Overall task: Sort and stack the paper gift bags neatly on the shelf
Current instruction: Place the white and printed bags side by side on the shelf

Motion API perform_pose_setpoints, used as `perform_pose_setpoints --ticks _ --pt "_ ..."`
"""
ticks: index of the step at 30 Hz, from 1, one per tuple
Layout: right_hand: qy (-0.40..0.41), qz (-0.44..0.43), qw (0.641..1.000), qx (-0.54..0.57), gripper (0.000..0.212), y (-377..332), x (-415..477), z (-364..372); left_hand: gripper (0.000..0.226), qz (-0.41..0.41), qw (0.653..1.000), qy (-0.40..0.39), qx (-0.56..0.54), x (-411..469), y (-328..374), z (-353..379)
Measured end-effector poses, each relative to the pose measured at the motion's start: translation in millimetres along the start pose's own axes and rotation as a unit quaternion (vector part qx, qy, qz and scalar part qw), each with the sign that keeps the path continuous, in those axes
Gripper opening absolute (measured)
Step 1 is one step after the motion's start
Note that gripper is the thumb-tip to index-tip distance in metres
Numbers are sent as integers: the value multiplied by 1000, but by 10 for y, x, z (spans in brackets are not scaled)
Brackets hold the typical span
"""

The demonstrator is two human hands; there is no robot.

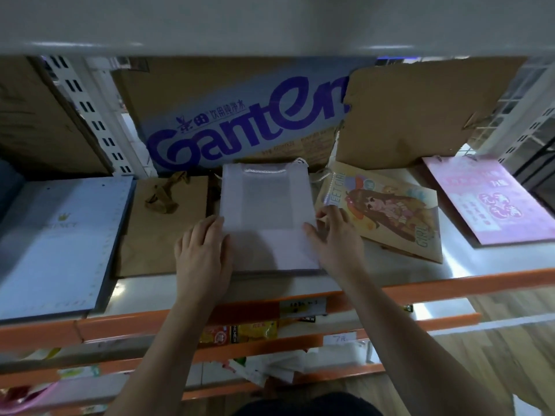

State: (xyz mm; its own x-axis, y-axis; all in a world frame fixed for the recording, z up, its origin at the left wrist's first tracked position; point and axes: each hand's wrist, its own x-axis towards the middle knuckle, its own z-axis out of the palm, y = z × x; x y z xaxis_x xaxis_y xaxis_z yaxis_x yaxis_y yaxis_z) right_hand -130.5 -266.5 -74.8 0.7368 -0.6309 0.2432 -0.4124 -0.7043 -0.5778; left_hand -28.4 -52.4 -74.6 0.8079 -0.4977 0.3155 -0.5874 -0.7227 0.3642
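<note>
A flat white paper gift bag [265, 211] with a white cord handle lies on top of a white stack in the middle of the shelf [390, 267]. My left hand [204, 250] rests flat with straight fingers on its left edge. My right hand [336, 238] touches its right edge, thumb on top of the bag. A brown kraft bag [162, 223] lies to the left, a large pale blue-white bag [57, 241] further left. A cartoon-girl bag [387, 211] lies askew on the right, and a pink bag [492, 199] sits at the far right.
Cardboard sheets stand at the back, one printed "Ganten" [240, 121], one plain brown [420, 109]. A white shelf board [270, 22] hangs close overhead. Orange shelf fronts [450, 288] run below, with snack packets [240, 331] on lower shelves.
</note>
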Motion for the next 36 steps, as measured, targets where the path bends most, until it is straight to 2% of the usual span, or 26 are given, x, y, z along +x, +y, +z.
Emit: perform_pose_setpoints --ticks 5,9,13,17,20,24,26,28,34,36 --pt "92 -54 992 72 16 391 115 -318 54 57 998 -25 -20 -25 584 139" --pt "97 -46 991 74 14 856 325 -707 58 72 995 -59 -28 22 1180 382" --pt "87 -33 994 49 18 1405 512 -1077 56 60 996 -54 -38 36 1714 594" --pt "45 -36 998 33 17 1827 726 -1326 59 24 998 -56 -32 5 2099 795" --pt "-28 -42 999 -1 25 2014 887 -1372 47 -17 998 -56 -14 -50 2209 917" --pt "-179 -57 978 -94 59 2077 1026 -1341 45 -62 997 -35 -14 -70 2191 953" --pt "-213 -67 963 -153 81 2102 1069 -1289 46 -69 997 -28 -12 -71 2193 948" --pt "-221 -47 962 -155 100 2104 1096 -1285 53 -62 998 -27 -7 -72 2209 949" --pt "-187 53 978 -79 96 2058 1087 -1414 61 -60 998 -32 -7 -66 2202 976" --pt "-177 96 980 -6 83 2043 1062 -1488 56 -58 998 -35 -14 -65 2210 983"
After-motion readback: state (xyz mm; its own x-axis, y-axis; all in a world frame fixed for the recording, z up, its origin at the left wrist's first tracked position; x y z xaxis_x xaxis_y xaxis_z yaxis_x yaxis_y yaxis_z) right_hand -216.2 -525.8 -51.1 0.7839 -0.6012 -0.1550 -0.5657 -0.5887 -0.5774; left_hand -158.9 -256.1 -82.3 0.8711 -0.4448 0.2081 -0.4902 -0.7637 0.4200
